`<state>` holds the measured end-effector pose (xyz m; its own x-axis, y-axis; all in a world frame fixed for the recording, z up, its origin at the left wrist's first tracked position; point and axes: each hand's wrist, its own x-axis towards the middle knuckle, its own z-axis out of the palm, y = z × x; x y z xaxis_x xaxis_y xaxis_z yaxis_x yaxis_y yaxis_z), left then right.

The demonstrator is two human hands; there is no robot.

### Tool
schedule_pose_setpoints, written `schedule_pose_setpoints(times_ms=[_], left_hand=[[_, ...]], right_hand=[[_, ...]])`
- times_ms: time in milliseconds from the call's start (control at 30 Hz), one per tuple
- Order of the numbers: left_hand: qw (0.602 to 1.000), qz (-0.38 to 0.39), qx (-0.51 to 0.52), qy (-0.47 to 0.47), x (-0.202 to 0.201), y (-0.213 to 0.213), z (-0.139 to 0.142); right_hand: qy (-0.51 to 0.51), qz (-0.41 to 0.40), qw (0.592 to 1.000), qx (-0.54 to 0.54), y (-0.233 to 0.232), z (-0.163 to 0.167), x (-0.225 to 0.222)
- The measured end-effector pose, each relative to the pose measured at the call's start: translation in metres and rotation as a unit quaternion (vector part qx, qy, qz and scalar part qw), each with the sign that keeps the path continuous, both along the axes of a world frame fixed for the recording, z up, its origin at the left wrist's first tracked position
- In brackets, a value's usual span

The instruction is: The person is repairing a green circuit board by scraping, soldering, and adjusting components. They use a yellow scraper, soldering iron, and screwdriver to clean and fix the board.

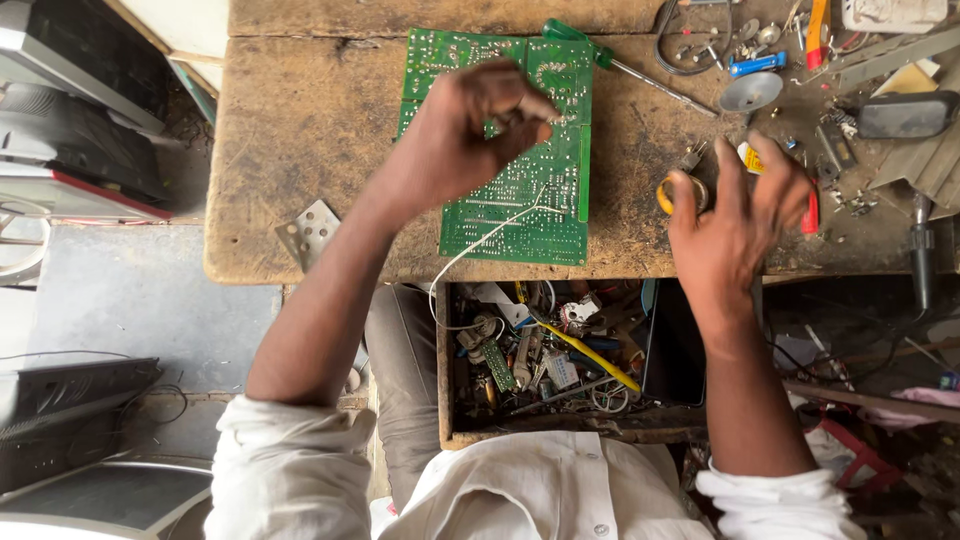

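A green circuit board (pixel 540 190) lies solder side up on a worn wooden bench (pixel 300 140). My left hand (pixel 470 125) hovers over the board with fingers pinched together; a thin white wire (pixel 470 250) runs from near it across the board and down into the drawer. My right hand (pixel 735 215) is at the bench's front edge, fingers spread, touching a small yellow-rimmed roll (pixel 668 190). A red-handled tool (pixel 811 212) lies just beyond its fingers.
An open drawer (pixel 560 365) under the bench holds several parts, wires and a yellow-handled tool. A green-handled screwdriver (pixel 620 65) lies behind the board. Clutter fills the bench's right end (pixel 860 80). A metal bracket (pixel 312 232) sits at the front left edge.
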<state>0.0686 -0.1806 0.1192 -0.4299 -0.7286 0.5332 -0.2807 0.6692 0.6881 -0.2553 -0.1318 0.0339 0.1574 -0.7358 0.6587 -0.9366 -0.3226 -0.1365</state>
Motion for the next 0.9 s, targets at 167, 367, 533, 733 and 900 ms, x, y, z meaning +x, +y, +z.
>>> schedule_pose_setpoints(times_ms=[167, 367, 533, 733, 900], left_hand=[[0.995, -0.093, 0.015, -0.011, -0.005, -0.046, -0.007], [0.981, -0.153, 0.119, 0.002, -0.008, -0.069, -0.023], [0.974, -0.179, 0.14, 0.006, -0.004, -0.059, -0.033], [0.973, -0.181, 0.14, 0.003, 0.0, -0.045, -0.031], [0.977, -0.184, 0.107, -0.002, -0.006, -0.036, -0.026]], right_hand=[[0.007, -0.01, 0.999, 0.047, -0.012, -0.005, -0.001], [-0.025, -0.013, 0.998, 0.057, -0.007, -0.013, -0.005], [-0.062, -0.004, 0.996, 0.059, 0.0, -0.008, -0.003], [-0.1, 0.011, 0.993, 0.061, 0.001, -0.006, -0.002], [-0.071, 0.0, 0.995, 0.064, 0.004, -0.004, 0.0]])
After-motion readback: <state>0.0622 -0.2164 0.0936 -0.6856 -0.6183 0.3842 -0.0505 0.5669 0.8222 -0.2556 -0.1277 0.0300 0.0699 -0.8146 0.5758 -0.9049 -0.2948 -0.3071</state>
